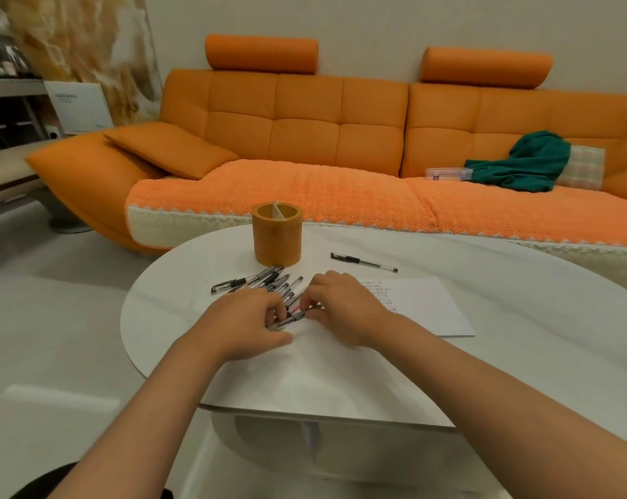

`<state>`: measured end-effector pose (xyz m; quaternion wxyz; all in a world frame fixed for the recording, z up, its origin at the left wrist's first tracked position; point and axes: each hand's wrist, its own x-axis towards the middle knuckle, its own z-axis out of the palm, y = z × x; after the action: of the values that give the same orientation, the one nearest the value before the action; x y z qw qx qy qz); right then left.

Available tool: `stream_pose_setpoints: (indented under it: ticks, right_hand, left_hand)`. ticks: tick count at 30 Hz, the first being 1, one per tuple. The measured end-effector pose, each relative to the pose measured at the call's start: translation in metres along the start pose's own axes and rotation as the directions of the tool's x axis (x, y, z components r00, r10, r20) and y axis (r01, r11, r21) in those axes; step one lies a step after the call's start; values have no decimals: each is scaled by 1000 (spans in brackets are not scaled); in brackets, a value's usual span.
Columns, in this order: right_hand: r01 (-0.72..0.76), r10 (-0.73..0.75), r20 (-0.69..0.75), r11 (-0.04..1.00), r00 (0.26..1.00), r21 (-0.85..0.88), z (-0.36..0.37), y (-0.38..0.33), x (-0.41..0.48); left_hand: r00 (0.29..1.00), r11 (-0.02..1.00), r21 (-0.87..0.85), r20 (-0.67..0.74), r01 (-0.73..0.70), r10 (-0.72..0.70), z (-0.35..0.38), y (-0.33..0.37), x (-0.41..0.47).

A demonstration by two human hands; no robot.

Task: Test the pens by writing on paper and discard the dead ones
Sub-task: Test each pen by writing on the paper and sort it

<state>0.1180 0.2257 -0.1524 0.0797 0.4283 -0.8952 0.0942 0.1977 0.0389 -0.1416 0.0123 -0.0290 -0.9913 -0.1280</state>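
Curling over the pen pile (265,282) at desk (160,318) centre, left grip (247,320) and right grip (340,307) pinch its pens, seemingly one shared. Paper (427,307) lies rightward; lone pen (364,262) lies beyond it.

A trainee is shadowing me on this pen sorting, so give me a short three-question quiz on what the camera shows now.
1. True or false: pens stand in the orange holder.
2. The written sheet lies: A left of the pen pile, B right of it, C on the sofa.
3. How many pens lie apart from the pile?
Key: 1 false, none show in it. 2 B. 3 One, the lone pen beyond the right hand.
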Motion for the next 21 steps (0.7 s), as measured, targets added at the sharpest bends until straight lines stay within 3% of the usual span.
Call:
stream_pose_setpoints:
  ticks: [5, 8, 13, 21]
  right_hand:
    - [-86, 87, -67, 996, 994, 19, -15, 25, -17]
    - [-85, 88, -106, 996, 990, 37, -17, 31, -29]
    - [-44, 46, -24, 998, 999, 54, -16, 30, -39]
    - [-170, 173, -32, 981, 984, 88, -16, 63, -48]
  left_hand:
    - [999, 999, -41, -43, 24, -26, 1, 11, 11]
    - [997, 987, -160, -68, 21, -32, 6, 21, 20]
    - [996, 898, -436, -85, -57, 22, 18, 43, 36]
    - [993, 819, -568, -118, -77, 12, 26, 67, 57]
